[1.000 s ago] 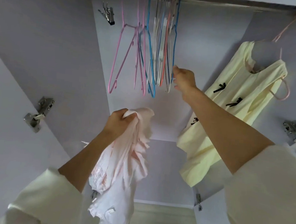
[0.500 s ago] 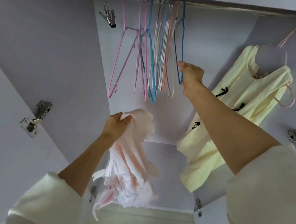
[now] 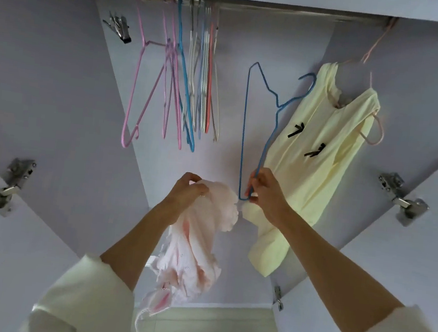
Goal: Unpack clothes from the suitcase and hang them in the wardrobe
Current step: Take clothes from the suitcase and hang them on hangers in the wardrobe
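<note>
My left hand (image 3: 186, 193) grips the top of a crumpled pale pink garment (image 3: 198, 245), which hangs down in front of the open wardrobe. My right hand (image 3: 265, 191) pinches one lower corner of a blue wire hanger (image 3: 245, 120). The hanger is off the rail and stands upright, its hook pointing right toward a pale yellow top (image 3: 310, 162). That yellow top, with small black bows, hangs on a pink hanger (image 3: 373, 128) at the right end of the metal rail (image 3: 283, 10).
Several bare pink, blue, white and orange hangers (image 3: 178, 80) hang bunched on the rail at the left of centre. A metal clip (image 3: 118, 28) hangs further left. Door hinges (image 3: 8, 184) (image 3: 401, 198) stick out on both open doors. The wardrobe floor is pale wood (image 3: 209, 327).
My right hand has taken the blue hanger off the rail and brought it down beside the pink garment. My left hand has stayed in place with the garment.
</note>
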Demonstrator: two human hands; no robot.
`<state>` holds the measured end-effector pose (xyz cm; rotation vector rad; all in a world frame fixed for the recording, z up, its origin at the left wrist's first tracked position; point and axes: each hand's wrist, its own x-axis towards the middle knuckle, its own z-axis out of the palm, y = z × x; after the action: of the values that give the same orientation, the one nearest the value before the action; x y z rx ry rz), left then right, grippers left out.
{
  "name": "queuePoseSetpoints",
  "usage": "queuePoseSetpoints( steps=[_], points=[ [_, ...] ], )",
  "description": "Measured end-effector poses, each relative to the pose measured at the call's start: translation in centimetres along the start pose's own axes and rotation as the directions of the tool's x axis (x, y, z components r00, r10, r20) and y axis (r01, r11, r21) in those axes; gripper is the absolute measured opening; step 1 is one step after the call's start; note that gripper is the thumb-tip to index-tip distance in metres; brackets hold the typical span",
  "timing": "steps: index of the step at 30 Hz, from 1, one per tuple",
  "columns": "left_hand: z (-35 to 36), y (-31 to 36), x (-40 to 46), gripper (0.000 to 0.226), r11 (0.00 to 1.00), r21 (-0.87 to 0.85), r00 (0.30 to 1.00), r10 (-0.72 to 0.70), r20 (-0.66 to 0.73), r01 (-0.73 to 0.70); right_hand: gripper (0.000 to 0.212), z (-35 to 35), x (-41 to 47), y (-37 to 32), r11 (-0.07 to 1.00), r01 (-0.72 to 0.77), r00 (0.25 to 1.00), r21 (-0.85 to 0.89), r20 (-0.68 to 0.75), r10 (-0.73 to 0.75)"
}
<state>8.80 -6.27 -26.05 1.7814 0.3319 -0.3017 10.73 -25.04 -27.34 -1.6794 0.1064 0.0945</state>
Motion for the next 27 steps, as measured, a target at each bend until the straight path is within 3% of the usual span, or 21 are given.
queuePoseSetpoints(
  steps=[4, 9, 14, 16, 21, 24, 26, 27],
  points=[
    [2.6, -0.8, 0.6, 0.033, 0.997, -0.075, 0.994, 0.027, 0.101, -0.020, 0.024, -1.7, -3.7, 4.0, 0.998, -0.025, 0.992, 0.057, 0.128, 0.018],
    [6.2, -0.6, 1.1, 0.037, 0.999, 0.022, 0.984, 0.035, 0.174, -0.040, 0.019, -3.9, -6.1, 6.6, 0.973, -0.102, 0.966, 0.209, 0.254, 0.047],
    [9.7, -0.4, 1.2, 0.028, 1.000, 0.007, 0.980, 0.011, 0.198, -0.013, 0.022, -6.7, -7.4, 7.2, 0.977, -0.178, 0.897, 0.116, 0.428, 0.112],
    [10.9, -0.5, 1.0, 0.020, 0.996, 0.039, 0.974, 0.066, 0.216, -0.076, 0.022, -7.6, -7.7, 7.1, 0.977, -0.202, 0.880, 0.065, 0.450, 0.152],
    [12.1, -0.8, 0.3, 0.021, 0.938, 0.171, 0.927, 0.246, 0.282, -0.301, 0.021, -10.2, -7.7, 7.9, 0.968, -0.231, 0.929, 0.098, 0.319, 0.189],
    [11.5, -0.8, -0.1, 0.020, 0.880, 0.267, 0.887, 0.285, 0.363, -0.392, 0.023, -10.7, -6.5, 6.8, 0.894, -0.203, 0.979, 0.399, 0.108, 0.174],
    [10.7, -0.8, -0.6, 0.022, 0.852, 0.304, 0.857, 0.272, 0.438, -0.426, 0.008, -10.5, -5.5, 5.1, 0.765, -0.144, 0.973, 0.627, -0.052, 0.226],
    [10.3, -0.8, -0.8, 0.023, 0.847, 0.313, 0.847, 0.259, 0.464, -0.430, 0.015, -10.2, -4.9, 4.3, 0.694, -0.106, 0.961, 0.712, -0.106, 0.256]
  ],
)
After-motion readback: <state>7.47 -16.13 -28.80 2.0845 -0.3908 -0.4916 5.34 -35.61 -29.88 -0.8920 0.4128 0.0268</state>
